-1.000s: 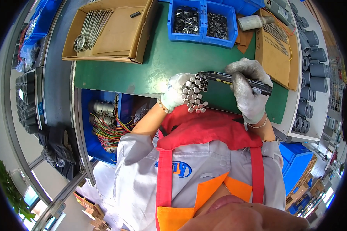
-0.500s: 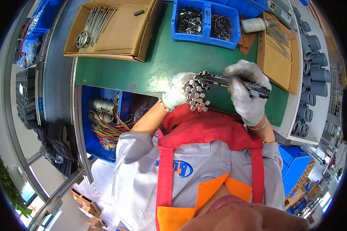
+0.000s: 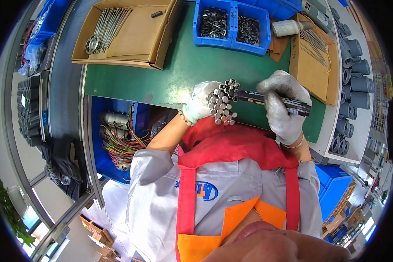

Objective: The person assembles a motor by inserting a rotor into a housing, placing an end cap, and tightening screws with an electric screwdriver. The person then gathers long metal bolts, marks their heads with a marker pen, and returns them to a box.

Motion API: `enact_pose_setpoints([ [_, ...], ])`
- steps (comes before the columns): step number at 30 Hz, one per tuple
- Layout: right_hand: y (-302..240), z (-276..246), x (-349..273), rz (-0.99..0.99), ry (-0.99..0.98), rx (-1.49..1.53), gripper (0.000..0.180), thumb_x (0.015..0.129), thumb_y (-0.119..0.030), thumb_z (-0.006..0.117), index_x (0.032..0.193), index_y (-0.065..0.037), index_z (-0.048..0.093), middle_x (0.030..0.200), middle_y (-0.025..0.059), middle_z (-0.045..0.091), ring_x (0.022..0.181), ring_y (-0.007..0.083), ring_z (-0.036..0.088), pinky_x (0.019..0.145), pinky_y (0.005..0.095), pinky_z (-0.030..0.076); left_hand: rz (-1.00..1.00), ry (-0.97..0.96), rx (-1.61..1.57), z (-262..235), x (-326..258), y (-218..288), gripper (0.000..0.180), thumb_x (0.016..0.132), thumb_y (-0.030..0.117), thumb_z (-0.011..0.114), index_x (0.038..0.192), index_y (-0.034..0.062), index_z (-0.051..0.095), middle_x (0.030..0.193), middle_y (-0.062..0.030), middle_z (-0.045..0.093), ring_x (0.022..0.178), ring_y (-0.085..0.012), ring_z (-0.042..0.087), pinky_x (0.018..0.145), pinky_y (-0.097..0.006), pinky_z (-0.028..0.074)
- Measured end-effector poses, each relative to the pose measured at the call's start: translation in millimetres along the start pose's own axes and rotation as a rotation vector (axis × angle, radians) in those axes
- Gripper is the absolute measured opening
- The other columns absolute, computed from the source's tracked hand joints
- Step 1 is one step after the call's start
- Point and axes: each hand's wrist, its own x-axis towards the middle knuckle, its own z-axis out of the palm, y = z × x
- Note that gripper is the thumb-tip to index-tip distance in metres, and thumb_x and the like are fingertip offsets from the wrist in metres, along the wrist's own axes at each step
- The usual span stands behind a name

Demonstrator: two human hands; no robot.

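My left hand [image 3: 198, 104], in a white glove, is wrapped round a bundle of metal rods [image 3: 220, 108] whose round ends face up. Some ends at the top of the bundle look dark, while the lower ones are bright silver. A black marker pen [image 3: 254, 97] is gripped in my gloved right hand [image 3: 285, 107], its fingers darkly stained. The pen lies nearly level, its tip end against or just beside the dark rod ends; I cannot tell whether it touches. Below the ends, the rods' lengths are hidden.
A cardboard box [image 3: 137, 51] with thin rods and a metal ring stands far left on the green table [image 3: 131, 83]. Blue bins [image 3: 214, 42] of small dark rings stand at the back. Another cardboard box [image 3: 308, 72] with rods lies right. Wired motors fill a blue crate [image 3: 96, 153] lower left.
My right hand and the marker pen have shifted slightly right and down, uncovering more of the upper rod ends. My left hand still holds the bundle in almost the same place.
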Motion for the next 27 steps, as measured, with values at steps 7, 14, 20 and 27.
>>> enact_pose_setpoints([
  [7,-1.8,6.8,-1.4,-0.054,-0.029,0.017,0.009,0.065,0.001,0.063,0.073,-0.001,0.064,0.066,0.009,0.061,0.057,0.0208,0.057,0.056,0.0311,0.044,-0.029,-0.013,-0.084,-1.3,2.5,3.8,0.046,0.067,0.021,0.078,0.108,0.0047,0.065,0.09,-0.0108,0.068,0.078,-0.0293,0.066,0.072,-0.037,0.052],
  [14,-1.7,5.9,0.1,-0.102,-0.044,-0.046,0.011,0.063,0.0,0.064,0.074,-0.001,0.065,0.066,0.0098,0.061,0.057,0.0236,0.057,0.056,0.0329,0.044,-0.022,0.01,-0.121,-2.3,2.6,4.5,0.04,0.067,0.024,0.077,0.101,0.0044,0.065,0.086,-0.0129,0.067,0.077,-0.0333,0.064,0.07,-0.04,0.051],
  [20,-3.8,10.8,0.4,-0.094,-0.013,0.036,0.01,0.064,0.001,0.064,0.074,-0.001,0.065,0.066,0.0093,0.061,0.057,0.0218,0.057,0.056,0.0326,0.044,-0.028,0.001,-0.096,-4.2,2.6,7.4,0.04,0.068,0.025,0.077,0.101,0.0046,0.065,0.087,-0.0131,0.067,0.077,-0.0339,0.064,0.07,-0.04,0.051],
  [27,-4.0,10.5,1.8,-0.123,-0.022,-0.033,0.011,0.063,0.0,0.064,0.074,-0.001,0.064,0.066,0.0088,0.061,0.057,0.0231,0.056,0.056,0.0333,0.044,-0.046,-0.001,-0.138,-1.6,2.0,6.2,0.042,0.067,0.026,0.078,0.101,0.0049,0.065,0.087,-0.0134,0.067,0.078,-0.0337,0.064,0.071,-0.04,0.051],
])
